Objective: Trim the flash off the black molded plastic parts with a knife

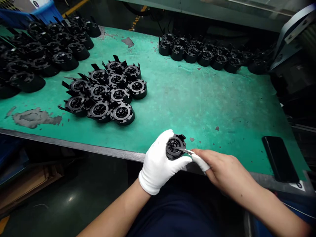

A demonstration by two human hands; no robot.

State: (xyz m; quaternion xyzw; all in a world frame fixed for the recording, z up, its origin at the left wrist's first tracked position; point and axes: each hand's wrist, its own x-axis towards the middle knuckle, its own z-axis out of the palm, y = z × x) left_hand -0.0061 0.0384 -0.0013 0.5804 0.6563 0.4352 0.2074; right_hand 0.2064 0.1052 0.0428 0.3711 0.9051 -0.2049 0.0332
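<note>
My left hand [158, 164], in a white glove, is closed around a round black plastic part [172, 144] near the front edge of the table. The part's ringed face, with a hub in its middle, is turned up toward me. My right hand [212, 161] is bare apart from a white cover on one finger. It grips a slim metal blade tool [187, 151], perhaps a knife; its handle is hidden in the hand. The tool's tip reaches over the face of the black part, close to the hub.
Similar black parts [120, 93] stand grouped on the green table [197, 98], with more parts [49, 52] at the far left and a row [204, 57] along the back. A black phone [280, 159] lies at right. A blue crate [44, 13] stands behind at left.
</note>
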